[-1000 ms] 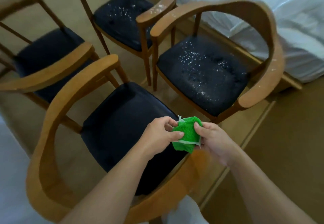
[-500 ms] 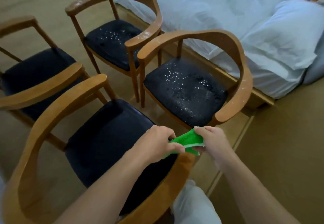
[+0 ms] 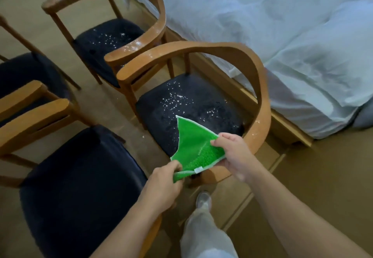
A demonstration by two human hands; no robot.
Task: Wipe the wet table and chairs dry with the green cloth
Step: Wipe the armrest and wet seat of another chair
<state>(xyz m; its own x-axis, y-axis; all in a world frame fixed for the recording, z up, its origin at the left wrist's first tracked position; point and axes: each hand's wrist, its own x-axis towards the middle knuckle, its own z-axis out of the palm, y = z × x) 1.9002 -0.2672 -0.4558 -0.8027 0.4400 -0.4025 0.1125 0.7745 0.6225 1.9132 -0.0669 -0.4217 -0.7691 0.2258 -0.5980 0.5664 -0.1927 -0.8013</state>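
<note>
Both hands hold the green cloth (image 3: 196, 148), opened out flat above the front edge of a wooden armchair (image 3: 260, 88). My left hand (image 3: 164, 185) pinches its lower left corner. My right hand (image 3: 234, 154) pinches its right edge. That chair's dark seat (image 3: 193, 104) is speckled with water drops. A second wet chair (image 3: 105, 41) stands behind it, drops on its seat and armrest. The nearest chair's dark seat (image 3: 80, 187), lower left, shows no drops. No table is in view.
A fourth chair (image 3: 26, 80) stands at the left edge. A bed with white bedding (image 3: 282, 35) on a wooden frame runs along the right, close behind the wet chairs. My leg and shoe (image 3: 203, 199) stand on the tan floor between the chairs.
The cloth was bunched between my hands; it is now spread open. My view and hands have moved right, from over the near dry chair to the front of the wet chair.
</note>
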